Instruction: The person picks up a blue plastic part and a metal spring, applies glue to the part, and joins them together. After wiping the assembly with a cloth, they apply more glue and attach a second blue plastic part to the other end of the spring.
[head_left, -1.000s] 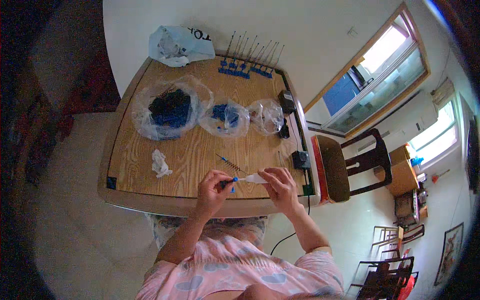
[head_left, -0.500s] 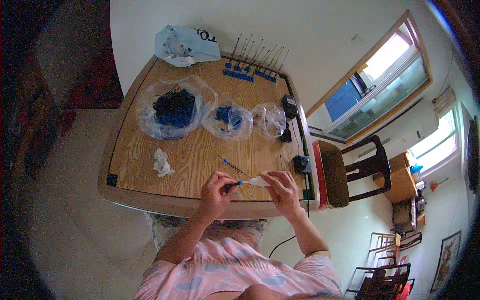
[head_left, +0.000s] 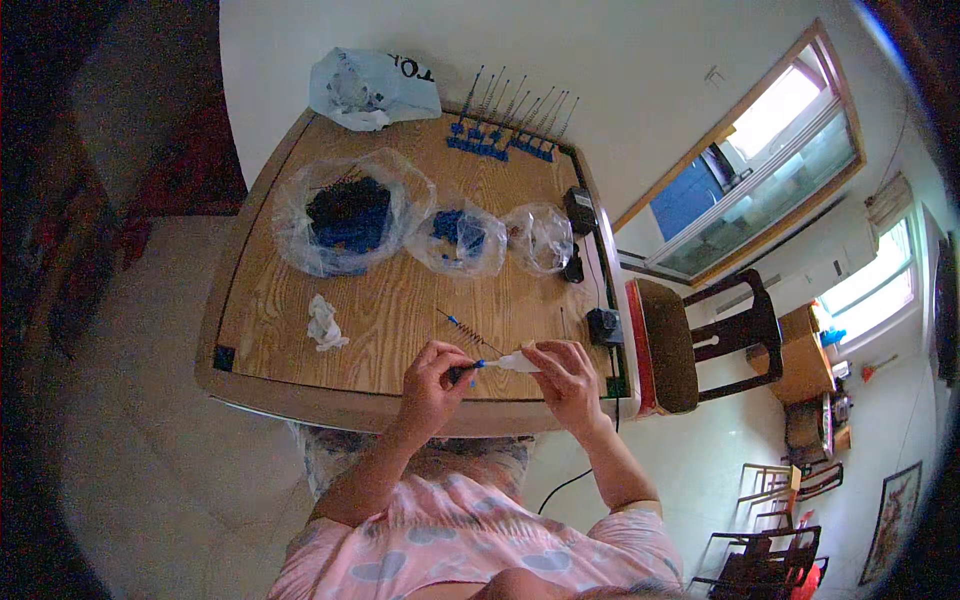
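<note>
My left hand (head_left: 434,382) is closed on a small part with a dark body and a blue tip (head_left: 480,364), held just above the table's near edge. Pinched in my right hand (head_left: 566,380) is a small white squeeze bottle (head_left: 516,362), its thin nozzle pointing left and meeting the blue tip; whether they touch is too small to tell. Just beyond both hands, a coiled spring antenna (head_left: 468,332) with a blue collar lies slanted on the wood. My fingers hide most of the dark part.
Across the table (head_left: 400,310) sit a large clear bag (head_left: 290,235) of black and blue parts, two smaller clear bags (head_left: 485,262) (head_left: 545,240), and a crumpled tissue (head_left: 323,325). At the back, spring antennas stand in blue holders (head_left: 478,148) near a white bag (head_left: 375,95). Black adapters (head_left: 603,327) line the right edge, beside a chair (head_left: 665,345).
</note>
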